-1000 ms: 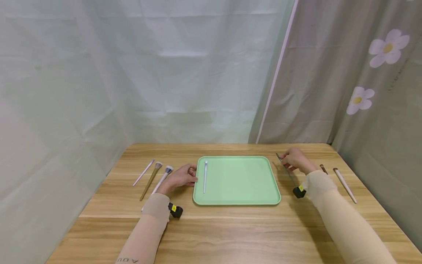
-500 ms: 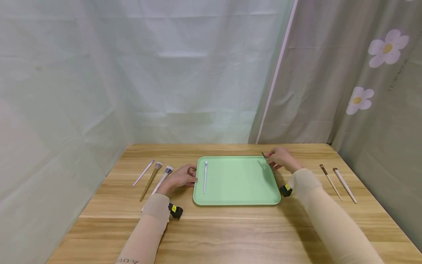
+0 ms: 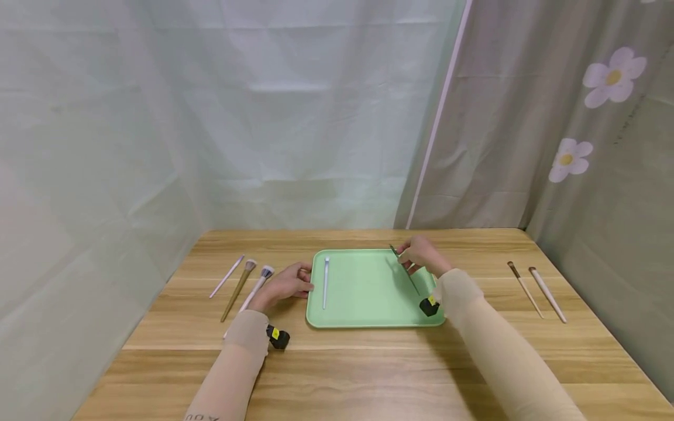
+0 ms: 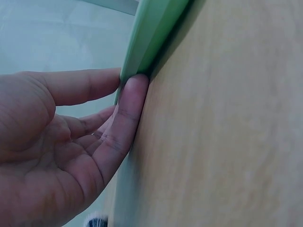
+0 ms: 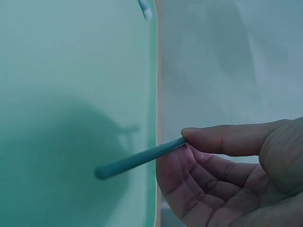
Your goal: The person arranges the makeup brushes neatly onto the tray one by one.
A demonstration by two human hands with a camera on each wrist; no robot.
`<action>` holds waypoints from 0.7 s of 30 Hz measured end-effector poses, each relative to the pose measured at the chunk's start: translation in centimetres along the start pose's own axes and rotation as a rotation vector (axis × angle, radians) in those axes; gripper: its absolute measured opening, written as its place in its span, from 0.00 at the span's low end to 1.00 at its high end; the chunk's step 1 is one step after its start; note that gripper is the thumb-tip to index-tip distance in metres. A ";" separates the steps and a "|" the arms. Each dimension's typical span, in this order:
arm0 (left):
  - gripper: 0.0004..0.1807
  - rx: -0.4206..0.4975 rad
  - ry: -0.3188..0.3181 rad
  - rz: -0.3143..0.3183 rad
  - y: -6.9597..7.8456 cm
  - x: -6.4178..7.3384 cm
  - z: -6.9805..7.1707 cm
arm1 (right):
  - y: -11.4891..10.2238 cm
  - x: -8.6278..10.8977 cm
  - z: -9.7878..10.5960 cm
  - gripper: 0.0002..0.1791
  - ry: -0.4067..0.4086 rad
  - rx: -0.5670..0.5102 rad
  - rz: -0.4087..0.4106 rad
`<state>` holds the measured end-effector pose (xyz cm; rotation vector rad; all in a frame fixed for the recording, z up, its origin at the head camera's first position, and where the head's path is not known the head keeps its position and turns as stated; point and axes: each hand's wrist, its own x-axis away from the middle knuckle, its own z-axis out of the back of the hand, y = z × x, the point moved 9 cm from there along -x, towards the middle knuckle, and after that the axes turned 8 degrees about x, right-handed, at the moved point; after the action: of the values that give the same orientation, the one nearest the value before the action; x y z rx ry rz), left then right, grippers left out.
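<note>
My left hand (image 3: 286,282) pinches the left rim of a light green tray (image 3: 363,292); in the left wrist view the thumb and a finger meet on the tray edge (image 4: 151,35). Over the tray's right part, my right hand (image 3: 423,254) holds a slim dark green makeup brush (image 3: 411,280) between thumb and fingers. The brush slants, and its rounded handle end (image 5: 102,172) points towards the right wrist camera; the bristle end is too small to make out. Along the tray's left side lies a white makeup brush (image 3: 325,283).
Left of the tray lie a thin lilac brush (image 3: 227,276), a gold-handled brush (image 3: 238,291) and a white-handled brush (image 3: 257,286), partly behind the left arm. Two more brushes, one thin (image 3: 525,289) and one thick white-handled (image 3: 547,294), lie at the right. Curtains hang behind the wooden table (image 3: 337,374).
My right hand has carried the dark green brush leftward from beside the tray to above its right part. The left hand has stayed on the tray rim.
</note>
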<state>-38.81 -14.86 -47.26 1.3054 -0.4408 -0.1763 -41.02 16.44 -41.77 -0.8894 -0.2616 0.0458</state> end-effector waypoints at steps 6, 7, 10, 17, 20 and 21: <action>0.31 0.001 -0.028 -0.020 0.1 0.0 -0.4 | -1.6 -0.3 -1.6 0.14 0.001 0.019 0.011; 0.31 -0.001 -0.034 -0.024 0.1 0.0 -0.5 | -1.8 -0.3 -1.8 0.15 0.002 0.023 0.012; 0.31 0.001 -0.039 -0.025 0.1 0.0 -0.6 | -2.2 -0.3 -2.3 0.15 0.005 0.034 0.013; 0.30 0.005 -0.032 -0.016 0.0 0.0 -0.5 | -2.4 -0.6 -3.4 0.14 0.011 0.030 0.009; 0.30 0.004 -0.029 -0.012 -0.1 0.1 -0.2 | -2.7 -0.7 -3.9 0.14 0.007 0.016 0.007; 0.30 0.006 -0.025 -0.010 -0.1 0.1 -0.1 | -2.8 -0.7 -4.2 0.14 0.006 0.008 0.008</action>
<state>-38.64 -14.88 -47.37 1.3123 -0.4570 -0.1999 -40.92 11.36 -42.22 -0.8823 -0.2521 0.0518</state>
